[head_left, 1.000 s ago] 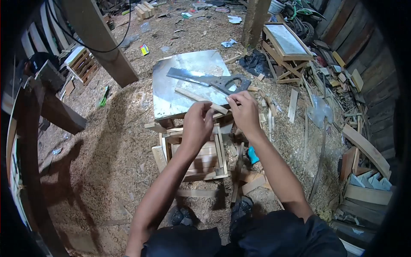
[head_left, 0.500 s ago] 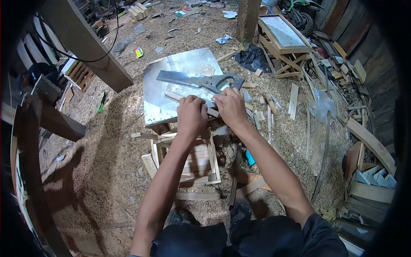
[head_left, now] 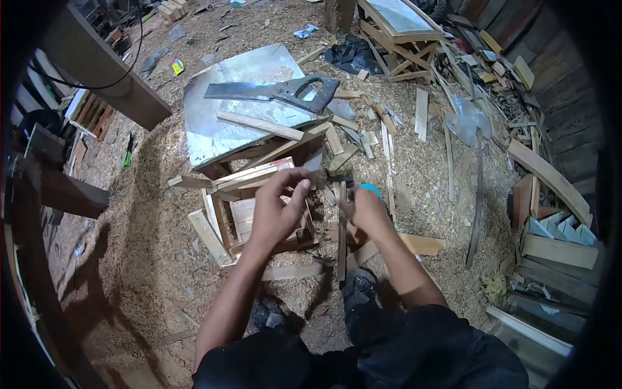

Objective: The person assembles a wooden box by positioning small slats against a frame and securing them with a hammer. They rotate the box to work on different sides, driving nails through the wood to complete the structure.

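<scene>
My left hand is over a small wooden frame, its thumb and bent fingers drawn together. Anything pinched there is too small to make out. Beyond its fingertips is a pale, see-through scrap. My right hand is lower, its fingers curled at the upper part of a hammer with a long wooden handle and a dark head. A turquoise object shows behind that hand. On the metal-topped stool lie a handsaw and a wooden strip.
Wood offcuts and shavings cover the floor. A wooden post rises at the left. A small wooden table stands at the back right. Curved boards and scrap line the right wall.
Both hands have come off the wooden strip, which now rests on the stool. My right hand has dropped to the hammer; my left has drawn back over the frame. The view has tilted down.
</scene>
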Motion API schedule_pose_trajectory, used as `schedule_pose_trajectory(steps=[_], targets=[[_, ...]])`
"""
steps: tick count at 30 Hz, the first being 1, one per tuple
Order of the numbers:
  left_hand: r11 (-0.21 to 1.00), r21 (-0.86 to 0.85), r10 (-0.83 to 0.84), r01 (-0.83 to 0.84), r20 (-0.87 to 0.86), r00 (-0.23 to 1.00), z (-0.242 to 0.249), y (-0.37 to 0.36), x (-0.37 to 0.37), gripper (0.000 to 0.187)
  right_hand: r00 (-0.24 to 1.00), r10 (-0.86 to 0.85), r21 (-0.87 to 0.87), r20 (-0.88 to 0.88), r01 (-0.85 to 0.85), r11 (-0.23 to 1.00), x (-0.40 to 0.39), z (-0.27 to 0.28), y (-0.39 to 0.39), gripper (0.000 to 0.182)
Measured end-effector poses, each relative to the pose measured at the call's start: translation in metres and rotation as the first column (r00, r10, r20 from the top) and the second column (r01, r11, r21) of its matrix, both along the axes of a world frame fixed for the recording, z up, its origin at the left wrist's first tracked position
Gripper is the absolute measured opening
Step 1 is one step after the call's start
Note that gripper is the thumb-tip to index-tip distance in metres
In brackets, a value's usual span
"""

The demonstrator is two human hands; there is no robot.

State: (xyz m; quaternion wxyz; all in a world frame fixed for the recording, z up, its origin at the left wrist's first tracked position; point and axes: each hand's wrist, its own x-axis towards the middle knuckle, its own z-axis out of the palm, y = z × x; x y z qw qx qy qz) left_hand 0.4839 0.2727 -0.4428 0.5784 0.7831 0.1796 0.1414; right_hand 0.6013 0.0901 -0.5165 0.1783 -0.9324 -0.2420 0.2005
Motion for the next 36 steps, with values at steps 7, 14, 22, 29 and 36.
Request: schedule_pose_trajectory(steps=[7, 14, 22, 29, 36], targets=[[0.993, 0.036, -0.120, 0.116, 0.145, 0.982, 0.020, -0.006, -0.038, 0.021, 0.996, -0.071, 0.156, -0.057, 0.079, 0.985, -0.027, -0.050, -0.002, 0.026], [0.860, -0.009, 0.448, -0.511, 0.494, 0.745, 0.018, 0.023, -0.139, 0.019, 0.872, -0.203, 0.651, -0.446, 0.471, 0.596, -0.020, -0.005, -0.008, 0.024], [0.795, -0.371, 0.543, -0.480, 0.081, 0.836, -0.023, 0.036, -0.130, 0.023, 0.905, 0.408, 0.676, -0.124, -0.224, 0.702, -0.042, 0.122, 0.043, 0.036], [0.760, -0.330, 0.641, -0.560, 0.237, 0.730, -0.031, 0.025, -0.125, 0.022, 0.801, 0.558, 0.459, -0.217, -0.421, 0.783, -0.051, 0.160, 0.086, 0.034], [0.751, 0.010, 0.645, -0.660, 0.199, 0.738, -0.055, 0.026, -0.137, 0.014, 0.742, 0.659, 0.441, -0.119, -0.555, 0.705, -0.048, 0.169, 0.099, 0.035]])
